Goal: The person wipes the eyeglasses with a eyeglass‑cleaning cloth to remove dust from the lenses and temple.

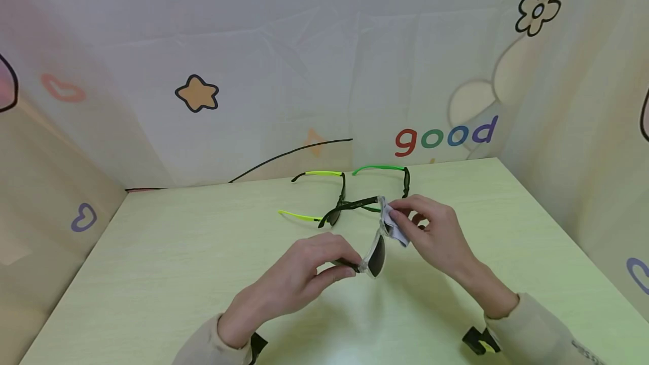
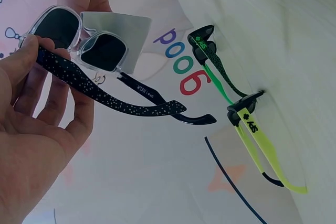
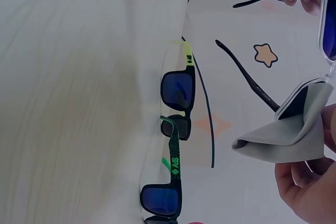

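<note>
A pair of sunglasses [image 1: 376,257] with a clear frame, dark lenses and black speckled temples is held above the table. My left hand [image 1: 299,266] pinches it near the hinge of one temple, between thumb and fingers. A grey cleaning cloth [image 3: 294,135] is folded over the other lens. My right hand [image 1: 438,232] pinches that cloth against the lens, fingers and thumb on either side. In the left wrist view the speckled temple [image 2: 105,90] points away from my left hand, and the cloth stands behind the far lens.
Behind the held pair, sunglasses with yellow temples [image 1: 316,173] lie on the table [image 1: 203,252]. To their right are sunglasses with green temples [image 1: 380,167]. A printed curtain [image 1: 304,72] hangs along the table's back and sides.
</note>
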Available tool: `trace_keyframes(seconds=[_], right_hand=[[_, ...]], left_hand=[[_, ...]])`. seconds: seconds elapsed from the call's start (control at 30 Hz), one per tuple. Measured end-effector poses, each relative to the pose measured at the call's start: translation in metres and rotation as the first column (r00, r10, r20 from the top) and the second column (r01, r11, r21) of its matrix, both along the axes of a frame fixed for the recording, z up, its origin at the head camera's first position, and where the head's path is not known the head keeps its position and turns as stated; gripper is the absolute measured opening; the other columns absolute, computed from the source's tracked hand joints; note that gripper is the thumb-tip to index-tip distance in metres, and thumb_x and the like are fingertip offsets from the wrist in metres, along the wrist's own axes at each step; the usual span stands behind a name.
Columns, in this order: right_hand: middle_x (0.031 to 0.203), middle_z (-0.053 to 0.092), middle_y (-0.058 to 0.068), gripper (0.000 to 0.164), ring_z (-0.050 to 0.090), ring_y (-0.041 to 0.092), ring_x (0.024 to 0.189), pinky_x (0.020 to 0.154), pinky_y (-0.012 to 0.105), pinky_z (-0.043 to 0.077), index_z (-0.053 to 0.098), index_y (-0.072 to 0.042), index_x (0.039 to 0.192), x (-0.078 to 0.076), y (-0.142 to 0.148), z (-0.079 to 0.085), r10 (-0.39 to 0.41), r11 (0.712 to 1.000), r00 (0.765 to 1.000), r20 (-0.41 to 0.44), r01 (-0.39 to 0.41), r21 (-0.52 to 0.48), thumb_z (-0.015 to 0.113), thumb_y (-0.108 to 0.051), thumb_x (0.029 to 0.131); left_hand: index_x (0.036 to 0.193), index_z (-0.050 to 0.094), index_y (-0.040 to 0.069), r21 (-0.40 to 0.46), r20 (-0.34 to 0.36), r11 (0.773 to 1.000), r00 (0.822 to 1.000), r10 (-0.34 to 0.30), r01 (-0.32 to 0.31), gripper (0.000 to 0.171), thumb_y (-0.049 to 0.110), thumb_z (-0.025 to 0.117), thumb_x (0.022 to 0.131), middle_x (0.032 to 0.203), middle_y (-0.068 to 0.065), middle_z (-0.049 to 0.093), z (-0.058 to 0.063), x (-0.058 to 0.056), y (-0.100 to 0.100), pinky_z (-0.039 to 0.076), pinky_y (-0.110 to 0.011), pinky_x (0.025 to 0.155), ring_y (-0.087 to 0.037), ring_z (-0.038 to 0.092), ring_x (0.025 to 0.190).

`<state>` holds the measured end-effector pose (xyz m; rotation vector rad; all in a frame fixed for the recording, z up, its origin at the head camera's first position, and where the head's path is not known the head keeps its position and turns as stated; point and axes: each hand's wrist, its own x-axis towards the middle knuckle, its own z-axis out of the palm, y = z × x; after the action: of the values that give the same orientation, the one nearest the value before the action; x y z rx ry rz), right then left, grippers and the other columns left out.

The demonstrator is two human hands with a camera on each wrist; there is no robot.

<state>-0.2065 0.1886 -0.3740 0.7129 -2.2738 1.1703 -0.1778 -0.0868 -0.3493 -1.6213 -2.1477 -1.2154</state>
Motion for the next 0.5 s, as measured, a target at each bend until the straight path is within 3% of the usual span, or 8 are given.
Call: trace_keyframes(seconds=[0.5], right_hand=[[0.097, 0.073, 0.000, 0.015, 0.065, 0.014, 0.078, 0.065, 0.025, 0.058, 0.077, -0.005, 0.106, -0.0003, 0.0022, -0.0016, -0.044, 0.999, 0.996, 0.072, 0.044, 0.002, 0.073, 0.002, 0.093]], left_hand=[[0.109, 0.070, 0.008, -0.004, -0.018, 1.000, 1.000, -0.008, 0.008, 0.009, 0.006, 0.067, 0.100, 0.103, 0.003, 0.070, -0.0015, 0.0003, 0.0008, 0.054, -0.019, 0.085, -0.004, 0.064, 0.098]])
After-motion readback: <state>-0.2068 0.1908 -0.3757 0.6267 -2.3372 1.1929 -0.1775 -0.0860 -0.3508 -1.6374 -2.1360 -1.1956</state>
